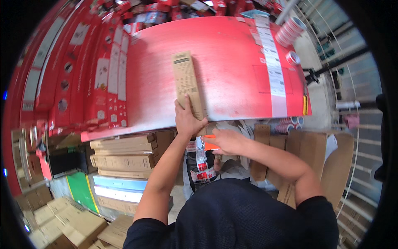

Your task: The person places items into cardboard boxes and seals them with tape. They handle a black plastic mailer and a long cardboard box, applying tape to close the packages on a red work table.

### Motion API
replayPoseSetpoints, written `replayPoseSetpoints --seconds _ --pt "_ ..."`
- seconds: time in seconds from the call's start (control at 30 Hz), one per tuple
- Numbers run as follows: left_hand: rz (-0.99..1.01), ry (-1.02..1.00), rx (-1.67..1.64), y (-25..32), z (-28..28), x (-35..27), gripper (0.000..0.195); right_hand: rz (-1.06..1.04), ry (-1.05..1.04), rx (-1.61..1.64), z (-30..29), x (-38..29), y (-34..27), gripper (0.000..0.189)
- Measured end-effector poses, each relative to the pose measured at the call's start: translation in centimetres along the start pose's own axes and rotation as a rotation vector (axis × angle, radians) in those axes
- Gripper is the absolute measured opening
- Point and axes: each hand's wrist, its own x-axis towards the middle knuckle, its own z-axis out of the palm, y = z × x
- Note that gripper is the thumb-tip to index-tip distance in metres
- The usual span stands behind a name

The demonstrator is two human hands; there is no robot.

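A long, narrow brown cardboard box point(186, 74) with printed writing lies on the red tabletop point(230, 68), its near end at the table's front edge. My left hand point(188, 120) grips that near end, fingers over the top face and thumb along the right side. My right hand point(228, 142) is closed around an orange tape dispenser point(210, 142) just below the box's near end. Red and white printed tape point(202, 166) shows below the dispenser, over a dark thing in front of my body. Whether the dispenser touches the box cannot be told.
Red printed boxes point(105, 74) stand at the table's left. On its right are a strip of labels point(273, 68), tape rolls point(290, 31) and a yellow utility knife point(305, 105). Stacked cardboard boxes point(124, 162) sit below on the left, and large cartons point(323, 162) on the right.
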Motion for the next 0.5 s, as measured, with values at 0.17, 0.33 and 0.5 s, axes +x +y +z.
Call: replayPoseSetpoints --seconds 0.17,0.33,0.5 --pt "0.065 0.043 -0.010 -0.8 0.5 -0.1 0.134 -0.181 0.272 0.023 3.0 -8.4 9.3 0.068" --pt "0.053 0.083 -0.102 -1.3 -0.5 -0.1 0.134 -0.031 0.182 -0.137 7.9 -9.7 12.1 0.065" --pt "0.198 0.067 -0.400 -3.8 0.9 0.6 0.135 -0.076 0.283 -0.152 14.2 1.5 9.4 0.050"
